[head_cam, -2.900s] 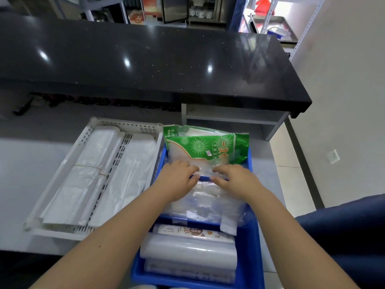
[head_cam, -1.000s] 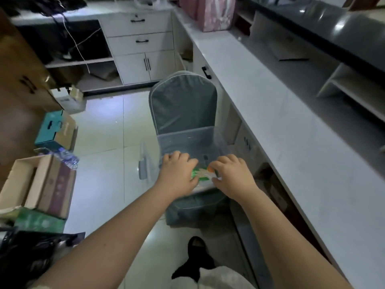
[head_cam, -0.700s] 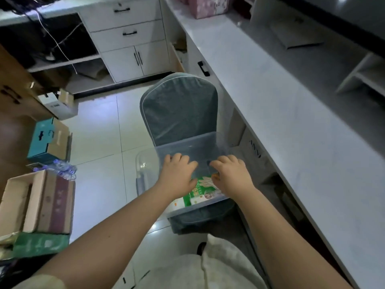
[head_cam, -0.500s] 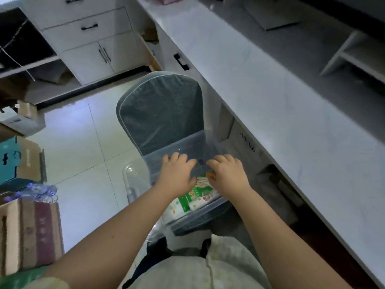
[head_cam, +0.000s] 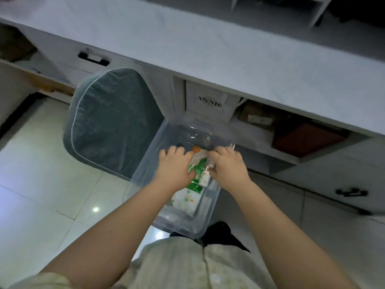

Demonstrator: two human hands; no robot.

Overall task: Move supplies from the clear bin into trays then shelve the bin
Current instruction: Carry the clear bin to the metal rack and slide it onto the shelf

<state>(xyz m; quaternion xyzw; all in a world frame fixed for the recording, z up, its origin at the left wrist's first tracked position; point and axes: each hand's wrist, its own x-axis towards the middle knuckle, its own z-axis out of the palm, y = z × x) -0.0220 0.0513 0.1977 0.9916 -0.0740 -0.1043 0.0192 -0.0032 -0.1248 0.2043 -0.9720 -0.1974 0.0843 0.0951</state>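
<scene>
A clear plastic bin (head_cam: 193, 130) rests on a grey chair seat below the counter. Inside it lies a green-and-white supply packet (head_cam: 196, 174), with another white packet (head_cam: 184, 202) underneath toward me. My left hand (head_cam: 174, 166) and my right hand (head_cam: 227, 165) both reach down into the bin and close on the top packet from either side. The fingertips are hidden behind the packet, and the trays are out of sight.
The chair's grey padded back (head_cam: 113, 122) rises left of the bin. A white counter (head_cam: 208, 49) runs across the top, with drawers, black handles (head_cam: 93, 59) and open cubbies holding boxes (head_cam: 308, 136) beneath. Pale tiled floor (head_cam: 41, 184) lies at left.
I have turned from the blue tray on the counter to the clear bin on the chair. The view has swung closer and downward, and both hands have gone deeper into the bin onto the packet.
</scene>
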